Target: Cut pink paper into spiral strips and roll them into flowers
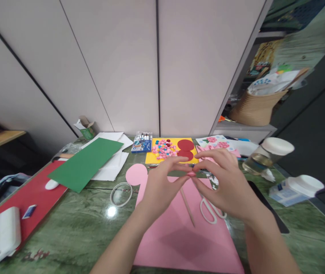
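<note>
A small pink scrap (191,174), too tiny for its shape to be made out, is held just above the pink sheet (179,239) on the green table (79,228). A lidded jar (265,156) holds yellowish liquid, and a woven basket (255,109) holds papers. The left hand (159,187) and right hand (228,185) meet fingertip to fingertip, both pinching the scrap.

Small pink scrap (191,173), pink paper sheet (179,238), dark green card (85,164), red mat (36,194), yellow board (151,158) with dark red circles (185,145), pink and blue pompoms (165,149), white scissor handles (208,213), green marbled table (73,228), tan woven basket (255,109)
</note>
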### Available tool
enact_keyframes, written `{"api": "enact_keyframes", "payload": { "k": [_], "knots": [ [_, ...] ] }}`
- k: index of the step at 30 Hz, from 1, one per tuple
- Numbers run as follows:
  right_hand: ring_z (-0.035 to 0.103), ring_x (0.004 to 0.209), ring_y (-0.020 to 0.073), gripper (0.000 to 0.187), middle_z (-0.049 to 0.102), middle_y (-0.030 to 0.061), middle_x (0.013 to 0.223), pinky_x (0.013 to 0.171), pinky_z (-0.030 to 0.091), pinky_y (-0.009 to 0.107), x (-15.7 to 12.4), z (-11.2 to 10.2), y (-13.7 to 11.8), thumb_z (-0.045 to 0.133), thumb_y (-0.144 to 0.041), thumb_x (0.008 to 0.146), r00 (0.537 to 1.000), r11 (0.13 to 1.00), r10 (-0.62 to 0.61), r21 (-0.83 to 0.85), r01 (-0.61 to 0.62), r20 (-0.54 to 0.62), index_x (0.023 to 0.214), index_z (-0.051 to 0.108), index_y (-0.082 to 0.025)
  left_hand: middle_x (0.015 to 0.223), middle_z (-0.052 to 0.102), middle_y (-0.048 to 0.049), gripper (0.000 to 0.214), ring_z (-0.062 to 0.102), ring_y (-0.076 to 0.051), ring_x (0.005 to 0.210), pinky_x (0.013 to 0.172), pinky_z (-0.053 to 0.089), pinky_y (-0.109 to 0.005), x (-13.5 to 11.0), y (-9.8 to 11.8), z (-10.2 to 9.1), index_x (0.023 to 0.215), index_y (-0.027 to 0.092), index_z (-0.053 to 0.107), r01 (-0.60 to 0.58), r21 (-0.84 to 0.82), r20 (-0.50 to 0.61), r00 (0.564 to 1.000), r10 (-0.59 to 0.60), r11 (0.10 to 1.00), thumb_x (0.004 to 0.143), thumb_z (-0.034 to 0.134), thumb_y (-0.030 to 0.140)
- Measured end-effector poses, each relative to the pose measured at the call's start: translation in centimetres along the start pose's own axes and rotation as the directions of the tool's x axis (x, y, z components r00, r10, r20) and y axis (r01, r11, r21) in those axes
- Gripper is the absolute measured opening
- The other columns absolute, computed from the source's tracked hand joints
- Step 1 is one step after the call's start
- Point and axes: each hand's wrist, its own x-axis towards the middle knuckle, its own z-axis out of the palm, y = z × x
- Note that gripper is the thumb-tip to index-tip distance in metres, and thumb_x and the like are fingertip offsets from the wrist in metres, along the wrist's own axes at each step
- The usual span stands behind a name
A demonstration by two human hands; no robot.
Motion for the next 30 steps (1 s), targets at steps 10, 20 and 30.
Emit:
{"api": "enact_keyframes", "payload": {
  "k": [10,20,30],
  "knots": [
    [0.056,0.098,0.0241,0.007,0.061,0.0061,0.102,0.088,0.040,0.044,0.04,-0.89,0.31,0.062,-0.020,0.079,0.995,0.993,-0.077,0.084,0.081,-0.060,0.084,0.063,-0.025,0.099,0.072,-0.0021,0.029,0.068,-0.017,0.094,0.091,0.050,-0.033,-0.39,0.18,-0.40,0.102,0.025,0.060,-0.063,-0.027,0.014,0.998,0.063,0.998,0.075,0.070,0.024],
    [0.055,0.099,0.0247,0.011,0.061,0.0064,0.103,0.087,0.040,0.044,0.06,-0.60,0.13,0.062,-0.019,0.078,0.995,0.993,-0.073,0.091,0.079,-0.063,0.088,0.062,-0.025,0.095,0.072,-0.0031,0.027,0.069,-0.017,0.088,0.088,0.051,-0.033,-0.43,0.39,-0.06,0.100,0.023,0.060,-0.037,-0.083,-0.037,0.999,0.034,0.996,0.075,0.070,0.024],
    [0.055,0.092,0.0260,0.013,0.066,0.0059,0.097,0.080,0.040,0.044,0.05,-0.42,-0.23,0.065,-0.016,0.073,0.973,0.975,-0.173,-0.168,0.147,-0.152,0.083,0.062,-0.023,0.093,0.073,0.0013,0.022,0.068,-0.016,0.087,0.101,0.041,-0.040,-0.39,-0.16,0.19,0.097,0.027,0.062,-0.326,0.287,-0.044,0.935,0.352,0.901,0.079,0.064,0.015]
  ]
}}
